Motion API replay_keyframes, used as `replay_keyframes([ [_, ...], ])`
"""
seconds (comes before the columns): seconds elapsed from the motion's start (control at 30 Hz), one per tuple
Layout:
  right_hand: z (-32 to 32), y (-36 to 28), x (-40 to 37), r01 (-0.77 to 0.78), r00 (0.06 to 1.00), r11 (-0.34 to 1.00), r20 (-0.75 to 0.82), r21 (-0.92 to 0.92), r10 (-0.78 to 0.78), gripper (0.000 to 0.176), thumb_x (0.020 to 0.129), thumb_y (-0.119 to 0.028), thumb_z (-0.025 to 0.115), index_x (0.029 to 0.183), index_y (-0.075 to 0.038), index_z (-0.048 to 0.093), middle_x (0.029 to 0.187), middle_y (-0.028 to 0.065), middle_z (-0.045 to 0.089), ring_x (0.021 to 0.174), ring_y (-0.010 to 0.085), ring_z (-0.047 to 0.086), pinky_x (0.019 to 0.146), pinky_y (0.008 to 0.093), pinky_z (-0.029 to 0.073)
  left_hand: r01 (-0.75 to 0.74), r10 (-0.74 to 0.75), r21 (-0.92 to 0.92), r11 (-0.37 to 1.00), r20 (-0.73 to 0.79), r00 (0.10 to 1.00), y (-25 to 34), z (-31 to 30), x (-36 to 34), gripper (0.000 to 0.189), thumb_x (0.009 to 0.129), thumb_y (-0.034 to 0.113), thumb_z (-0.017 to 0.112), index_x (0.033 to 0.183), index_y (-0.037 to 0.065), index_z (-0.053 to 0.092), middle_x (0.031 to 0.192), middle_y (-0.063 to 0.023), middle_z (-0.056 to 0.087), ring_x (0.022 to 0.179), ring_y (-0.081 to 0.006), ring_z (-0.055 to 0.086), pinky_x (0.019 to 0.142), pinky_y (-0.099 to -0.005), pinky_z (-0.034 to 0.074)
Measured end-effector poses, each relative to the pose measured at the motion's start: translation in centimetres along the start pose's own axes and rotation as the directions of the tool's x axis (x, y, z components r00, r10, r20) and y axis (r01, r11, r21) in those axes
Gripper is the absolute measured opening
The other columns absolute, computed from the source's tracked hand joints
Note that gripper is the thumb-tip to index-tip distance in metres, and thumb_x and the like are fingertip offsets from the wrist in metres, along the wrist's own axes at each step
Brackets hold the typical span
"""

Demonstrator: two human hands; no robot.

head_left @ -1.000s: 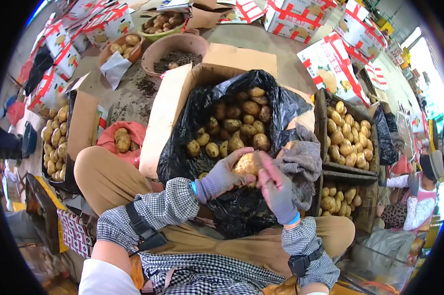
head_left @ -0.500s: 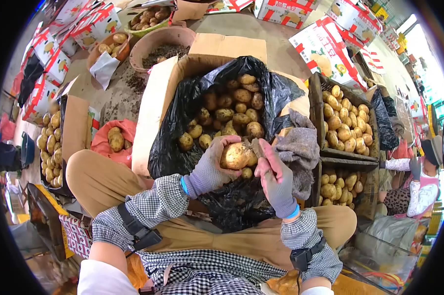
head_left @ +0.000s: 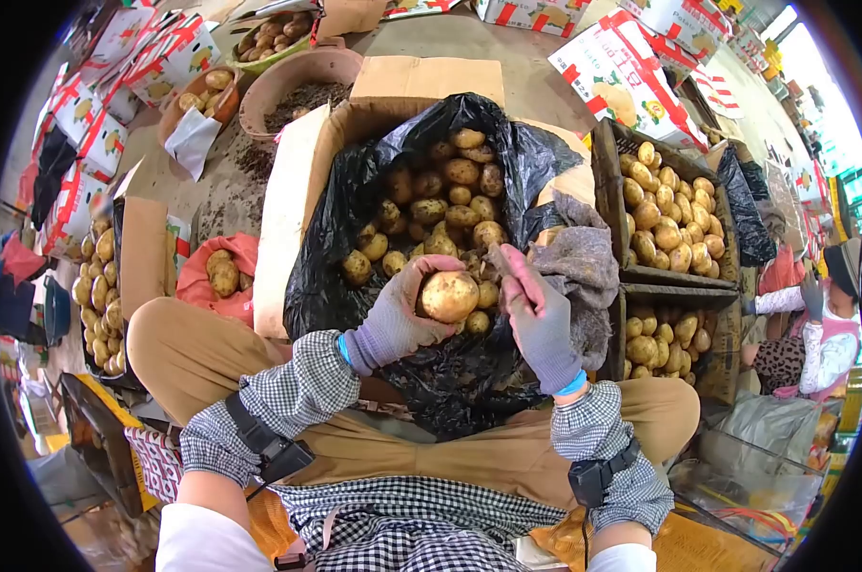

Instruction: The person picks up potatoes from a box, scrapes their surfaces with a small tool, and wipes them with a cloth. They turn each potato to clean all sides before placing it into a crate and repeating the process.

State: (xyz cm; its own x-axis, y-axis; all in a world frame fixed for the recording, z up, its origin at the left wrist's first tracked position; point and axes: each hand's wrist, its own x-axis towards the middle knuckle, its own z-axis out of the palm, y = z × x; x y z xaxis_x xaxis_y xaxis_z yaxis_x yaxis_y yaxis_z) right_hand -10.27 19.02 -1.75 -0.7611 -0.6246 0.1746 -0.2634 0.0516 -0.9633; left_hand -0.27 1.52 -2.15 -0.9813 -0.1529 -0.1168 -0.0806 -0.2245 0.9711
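My left hand [head_left: 398, 310], in a grey glove, is closed around a round yellow potato [head_left: 449, 296] with a few dirt specks. My right hand [head_left: 538, 319], also gloved, pinches a small flat grey-brown piece [head_left: 498, 259] whose kind I cannot make out. Its tip stands just to the right of the held potato, apart from it. Below both hands is a cardboard box [head_left: 293, 205] lined with a black plastic bag [head_left: 331, 257], holding several soil-marked potatoes [head_left: 461, 172]. A grey cloth [head_left: 576, 257] hangs over the box's right side, close to my right hand.
Wooden crates [head_left: 607, 176] of potatoes stand at the right. More potatoes [head_left: 95, 286] fill a box at the left, near a red bag [head_left: 236, 305]. Behind are a tub of soil [head_left: 259, 100] and printed cartons [head_left: 631, 81]. A person [head_left: 822, 334] sits far right.
My right hand and its small piece have come away from the potato. The left hand has shifted slightly left, and the potato now shows a cleaner, rounder face. The whole view has shifted a little.
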Motion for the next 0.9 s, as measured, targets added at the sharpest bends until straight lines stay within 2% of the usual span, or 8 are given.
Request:
replay_keyframes([
  [0.1, 0.0, -1.9, -0.2, 0.032, 0.996, 0.997, -0.09, 0.067, -0.026, 0.054, 0.083, 0.013, 0.051, 0.132, -0.011, 0.053, 0.113, 0.0046, 0.065, 0.068, 0.0047, 0.054, 0.059, 0.0191, 0.046, -0.087, 0.086, 0.132, 0.987, 0.008, 0.996, -0.6, -0.2, 0.3, 0.072, 0.058, -0.013, 0.072, 0.122, 0.007, 0.045, 0.12, -0.0046, 0.049, 0.115, -0.0143, 0.048, 0.102, -0.0281, 0.038],
  [0.17, -0.2, -3.4, -0.6, 0.146, 0.97, 0.874, 0.243, -0.463, -0.033, 0.058, 0.08, 0.01, 0.055, 0.131, -0.018, 0.055, 0.091, 0.0041, 0.067, 0.064, 0.0123, 0.059, 0.055, 0.0235, 0.047, -0.116, 0.117, 0.144, 0.983, -0.001, 0.993, -0.8, -0.3, 0.3, 0.072, 0.058, -0.013, 0.072, 0.121, 0.007, 0.044, 0.12, -0.0049, 0.049, 0.116, -0.0146, 0.048, 0.102, -0.0281, 0.038],
  [0.3, -0.4, 0.2, 0.0, 0.177, 0.983, 0.789, 0.065, -0.588, -0.173, 0.057, 0.079, 0.003, 0.059, 0.13, -0.021, 0.055, 0.08, 0.009, 0.062, 0.063, 0.0232, 0.06, 0.056, 0.0274, 0.049, -0.151, 0.146, 0.11, 0.982, 0.055, 0.988, -0.5, -0.2, -0.1, 0.071, 0.057, -0.013, 0.07, 0.12, 0.007, 0.044, 0.121, -0.007, 0.049, 0.116, -0.0153, 0.048, 0.101, -0.0299, 0.039],
  [0.37, -0.2, 0.6, 0.2, 0.232, 0.969, 0.831, 0.044, -0.505, -0.243, 0.05, 0.084, -0.001, 0.059, 0.132, -0.016, 0.053, 0.079, 0.005, 0.062, 0.062, 0.0178, 0.059, 0.057, 0.026, 0.049, -0.184, 0.184, -0.012, 0.983, 0.085, 0.979, -0.1, -0.2, 0.0, 0.072, 0.057, -0.012, 0.07, 0.121, 0.006, 0.043, 0.121, -0.0078, 0.05, 0.115, -0.0159, 0.049, 0.101, -0.0309, 0.039],
  [0.43, 0.2, -0.5, -0.2, -0.203, 0.979, 0.976, 0.013, 0.084, 0.202, 0.043, 0.092, -0.01, 0.056, 0.135, -0.012, 0.049, 0.078, 0.0007, 0.059, 0.06, 0.0089, 0.053, 0.054, 0.0219, 0.045, 0.135, -0.115, -0.485, 0.864, 0.071, 0.991, 0.7, -0.5, -0.2, 0.068, 0.063, -0.008, 0.068, 0.124, 0.006, 0.042, 0.119, -0.0096, 0.052, 0.113, -0.02, 0.052, 0.103, -0.0342, 0.039],
  [0.5, 0.1, -2.3, -0.4, -0.302, 0.953, 0.933, 0.07, 0.195, 0.294, 0.042, 0.095, -0.013, 0.053, 0.136, -0.011, 0.047, 0.079, -0.0005, 0.058, 0.06, 0.0058, 0.049, 0.053, 0.0198, 0.042, 0.168, -0.142, -0.574, 0.801, 0.091, 0.986, 0.7, -1.2, 0.0, 0.061, 0.072, 0.001, 0.064, 0.128, 0.006, 0.042, 0.118, -0.0123, 0.054, 0.114, -0.0271, 0.053, 0.104, -0.0405, 0.038],
  [0.57, 0.2, -2.8, -0.5, -0.398, 0.917, 0.869, 0.136, 0.294, 0.374, 0.042, 0.097, -0.017, 0.051, 0.138, -0.011, 0.045, 0.079, -0.0017, 0.056, 0.06, 0.0028, 0.046, 0.052, 0.0178, 0.039, 0.322, -0.261, -0.827, 0.461, 0.22, 0.94, 0.9, -1.6, 0.1, 0.055, 0.078, 0.009, 0.06, 0.13, 0.007, 0.044, 0.121, -0.0154, 0.055, 0.117, -0.0327, 0.051, 0.104, -0.0473, 0.038],
  [0.9, 0.1, -2.7, -0.3, -0.419, 0.906, 0.83, 0.225, 0.367, 0.358, 0.043, 0.096, -0.019, 0.052, 0.138, -0.012, 0.045, 0.079, -0.0018, 0.055, 0.06, 0.0013, 0.044, 0.052, 0.0157, 0.036, 0.367, -0.259, -0.627, 0.687, 0.26, 0.93, 0.0, -1.7, -0.2, 0.059, 0.08, 0.019, 0.059, 0.135, 0.006, 0.04, 0.12, -0.0154, 0.057, 0.108, -0.0287, 0.057, 0.093, -0.0414, 0.047],
])
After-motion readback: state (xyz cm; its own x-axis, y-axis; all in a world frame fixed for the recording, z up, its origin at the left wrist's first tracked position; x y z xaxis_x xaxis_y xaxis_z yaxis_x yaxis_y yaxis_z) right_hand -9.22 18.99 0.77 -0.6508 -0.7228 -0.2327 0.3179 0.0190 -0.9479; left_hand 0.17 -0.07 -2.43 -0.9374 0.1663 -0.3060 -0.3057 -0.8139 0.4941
